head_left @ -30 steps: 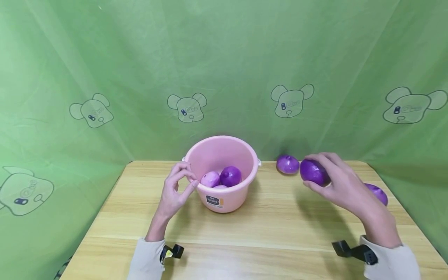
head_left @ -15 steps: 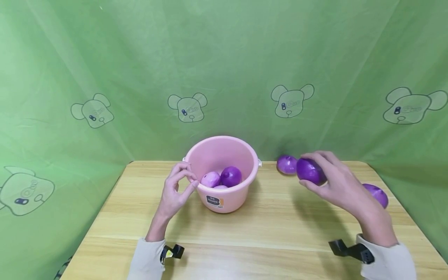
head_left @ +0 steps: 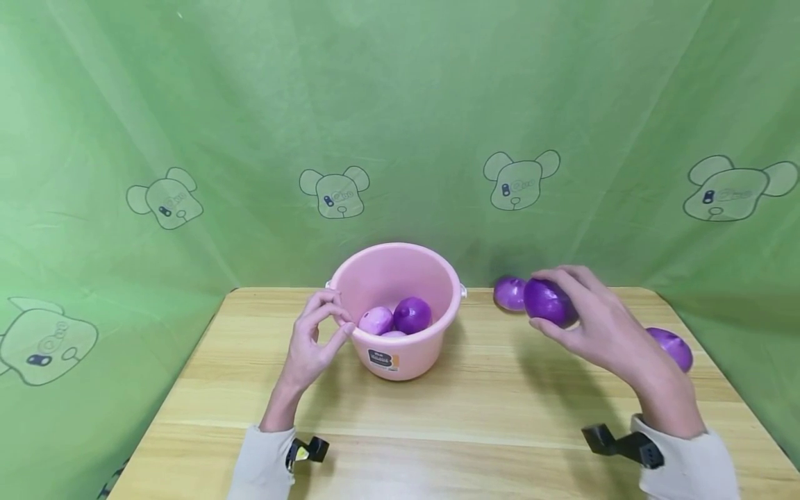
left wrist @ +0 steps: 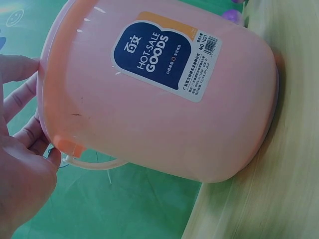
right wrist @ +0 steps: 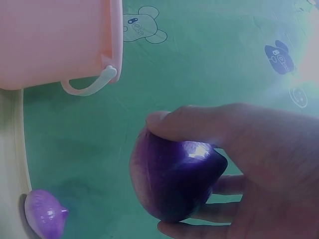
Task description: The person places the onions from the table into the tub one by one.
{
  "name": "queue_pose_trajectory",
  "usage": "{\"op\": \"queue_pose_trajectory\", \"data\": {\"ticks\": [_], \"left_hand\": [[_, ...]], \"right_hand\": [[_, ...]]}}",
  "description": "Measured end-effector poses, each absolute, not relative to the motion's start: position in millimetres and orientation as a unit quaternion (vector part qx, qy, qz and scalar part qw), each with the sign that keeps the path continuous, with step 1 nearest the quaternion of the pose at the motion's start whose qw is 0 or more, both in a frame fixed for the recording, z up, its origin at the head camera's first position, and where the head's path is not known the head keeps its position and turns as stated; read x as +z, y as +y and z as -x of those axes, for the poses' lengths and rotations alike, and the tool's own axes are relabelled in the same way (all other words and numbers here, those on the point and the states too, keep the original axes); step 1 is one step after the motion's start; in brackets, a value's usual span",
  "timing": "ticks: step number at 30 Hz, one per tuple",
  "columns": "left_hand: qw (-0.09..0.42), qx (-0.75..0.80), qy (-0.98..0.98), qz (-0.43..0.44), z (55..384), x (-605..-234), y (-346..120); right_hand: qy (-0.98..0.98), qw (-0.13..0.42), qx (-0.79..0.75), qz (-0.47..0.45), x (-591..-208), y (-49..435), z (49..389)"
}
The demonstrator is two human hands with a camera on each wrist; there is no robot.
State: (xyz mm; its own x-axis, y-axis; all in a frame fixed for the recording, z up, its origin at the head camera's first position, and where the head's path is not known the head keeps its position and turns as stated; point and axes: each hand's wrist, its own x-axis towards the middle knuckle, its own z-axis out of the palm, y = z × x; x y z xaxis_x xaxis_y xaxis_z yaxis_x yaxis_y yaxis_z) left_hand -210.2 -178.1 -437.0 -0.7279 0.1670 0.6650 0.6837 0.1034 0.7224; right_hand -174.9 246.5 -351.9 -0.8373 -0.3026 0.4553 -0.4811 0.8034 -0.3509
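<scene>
In the head view a pink bucket (head_left: pixel 406 357) stands upright on the table, with several purple onions (head_left: pixel 412 316) inside. My left hand (head_left: pixel 312 337) holds the bucket's rim at its left side, thumb and fingertips right at the edge. The left wrist view shows the bucket's labelled wall (left wrist: pixel 149 119) close up. A glossy dark purple onion (right wrist: pixel 174 174) is gripped between the thumb and fingers of my right hand (head_left: pixel 600 323), raised over the table to the right of the bucket. Its pointed tip faces the palm in the right wrist view.
Another purple onion (head_left: pixel 509 293) lies at the table's back edge, just behind the held one. One more onion (head_left: pixel 671 348) lies at the right, partly behind my right forearm. Green printed cloth (head_left: pixel 425 139) rises behind the wooden table (head_left: pixel 400 423).
My right hand has moved slightly left with the onion, nearer the bucket, overlapping more of the onion at the back edge. The left hand and bucket have stayed in place.
</scene>
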Motion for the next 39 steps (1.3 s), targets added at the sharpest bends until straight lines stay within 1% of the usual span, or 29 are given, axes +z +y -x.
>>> {"op": "queue_pose_trajectory", "data": {"ticks": [10,39], "left_hand": [[0.214,-0.595,-0.72,0.286,208,-434,-177],[0.219,-0.598,-0.713,0.294,209,-436,-177]], "right_hand": [[-0.927,0.185,0.243,-0.216,-345,239,175],[-0.928,0.188,0.242,-0.213,-334,218,178]]}}
